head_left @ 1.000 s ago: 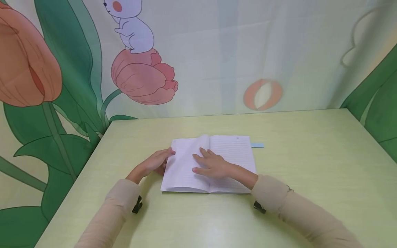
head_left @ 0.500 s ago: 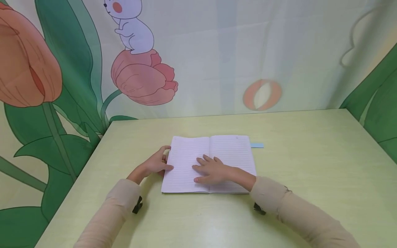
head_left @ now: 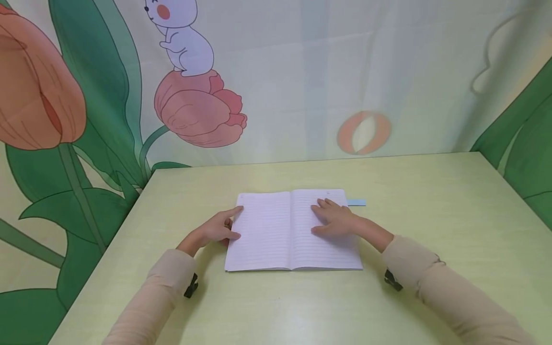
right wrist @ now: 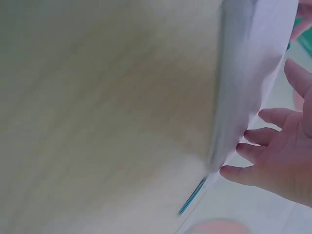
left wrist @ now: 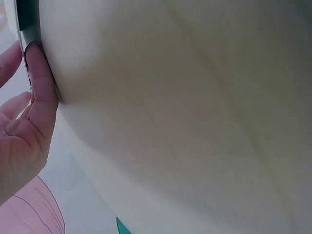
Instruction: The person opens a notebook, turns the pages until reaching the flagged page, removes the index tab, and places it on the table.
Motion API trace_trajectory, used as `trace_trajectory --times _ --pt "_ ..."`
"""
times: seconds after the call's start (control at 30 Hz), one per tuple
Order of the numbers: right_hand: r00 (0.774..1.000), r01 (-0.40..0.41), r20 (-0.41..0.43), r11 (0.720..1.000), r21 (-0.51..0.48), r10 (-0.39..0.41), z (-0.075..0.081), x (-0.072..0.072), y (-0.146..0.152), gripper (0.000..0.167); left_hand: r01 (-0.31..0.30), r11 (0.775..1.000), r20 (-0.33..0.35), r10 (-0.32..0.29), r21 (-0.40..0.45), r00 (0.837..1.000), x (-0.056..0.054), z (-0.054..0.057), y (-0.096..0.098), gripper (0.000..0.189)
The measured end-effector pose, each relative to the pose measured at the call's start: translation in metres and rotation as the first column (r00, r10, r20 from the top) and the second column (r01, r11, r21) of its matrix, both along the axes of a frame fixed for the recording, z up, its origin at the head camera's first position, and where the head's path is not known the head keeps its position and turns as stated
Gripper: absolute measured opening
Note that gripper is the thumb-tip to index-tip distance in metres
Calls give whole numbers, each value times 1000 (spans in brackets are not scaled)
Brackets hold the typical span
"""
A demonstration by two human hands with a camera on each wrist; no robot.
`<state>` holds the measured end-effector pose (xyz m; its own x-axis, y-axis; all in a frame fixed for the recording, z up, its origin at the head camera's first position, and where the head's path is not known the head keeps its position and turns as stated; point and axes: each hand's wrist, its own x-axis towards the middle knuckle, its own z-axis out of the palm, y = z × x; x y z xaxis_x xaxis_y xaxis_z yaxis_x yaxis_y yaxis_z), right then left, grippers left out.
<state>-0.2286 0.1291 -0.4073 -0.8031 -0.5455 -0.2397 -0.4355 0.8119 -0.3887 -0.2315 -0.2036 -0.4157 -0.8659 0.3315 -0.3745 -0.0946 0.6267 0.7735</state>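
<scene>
Left hand (head_left: 212,227) pinches edge of ruled paper notebook (head_left: 260,239); right hand (head_left: 335,220) spread on page (head_left: 308,251); narrow blue strip (head_left: 357,202) juts out.

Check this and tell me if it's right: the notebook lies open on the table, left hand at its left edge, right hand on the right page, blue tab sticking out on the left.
The tab's side is wrong: the head view shows the blue tab sticking out on the right of the notebook. The rest stands.
</scene>
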Motion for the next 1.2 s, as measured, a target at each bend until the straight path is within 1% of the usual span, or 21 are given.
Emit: trace_trajectory --times 0.23,0.27,0.43,0.57,0.83,1.07,1.2 --pt "993 105 -54 994 27 -103 -9 -14 30 77 -13 999 15 14 -42 1000 -2 -3 0 81" --pt "992 120 -53 992 30 -118 -9 -16 33 78 -6 999 13 7 -43 1000 -2 -3 0 81" --pt "985 172 -37 983 61 -170 -13 -23 42 79 -16 998 17 17 -56 1000 -2 -5 0 81" --pt "984 179 -33 981 80 -177 -14 -26 44 79 -15 997 14 16 -74 1000 -2 -5 1 80" --pt "984 176 -54 980 91 -172 -12 -27 41 77 -4 997 9 5 -72 1000 -2 -3 2 80" --pt "985 168 -49 982 91 -164 -11 -25 37 70 0 997 8 1 -73 1000 -2 -3 1 80" --pt "987 153 -72 984 92 -146 -12 -24 35 64 5 998 2 -5 -69 1000 -2 -2 1 79"
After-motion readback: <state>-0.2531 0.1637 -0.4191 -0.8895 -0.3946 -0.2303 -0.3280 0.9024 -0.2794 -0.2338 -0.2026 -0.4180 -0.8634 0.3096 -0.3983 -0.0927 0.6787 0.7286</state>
